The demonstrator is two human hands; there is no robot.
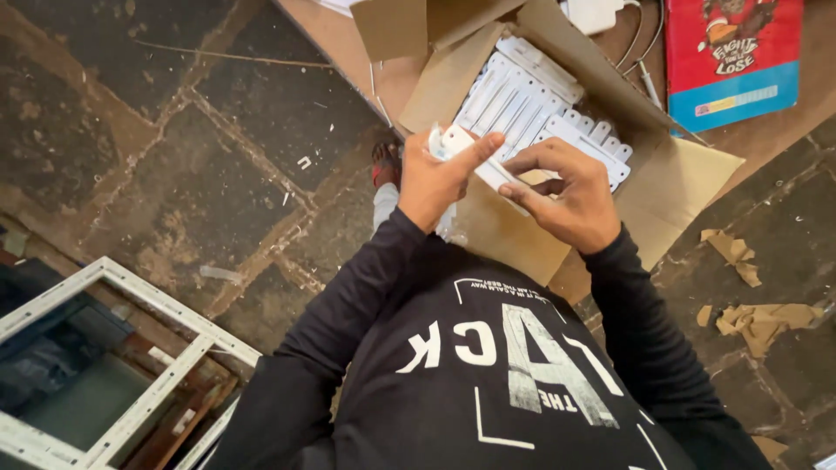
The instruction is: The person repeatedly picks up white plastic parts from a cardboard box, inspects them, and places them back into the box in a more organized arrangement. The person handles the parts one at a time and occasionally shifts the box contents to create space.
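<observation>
Both hands up over an open brown cardboard box (pixel 670 187) full of flat white plastic strips (pixel 522 100). Left hand (pixel 433 180) and right hand (pixel 570 196) pinching one long white plastic strip (pixel 470 152) between thumbs and fingers, just above the box.

**Hands on white plastic part above open carton**

Left hand (pixel 435 178) and right hand (pixel 570 196) together grip one white plastic part (pixel 475 157) over an open cardboard box (pixel 679 187) of similar white parts (pixel 531 100). White window frame (pixel 131 365) lies on the stone floor (pixel 174 157).
</observation>
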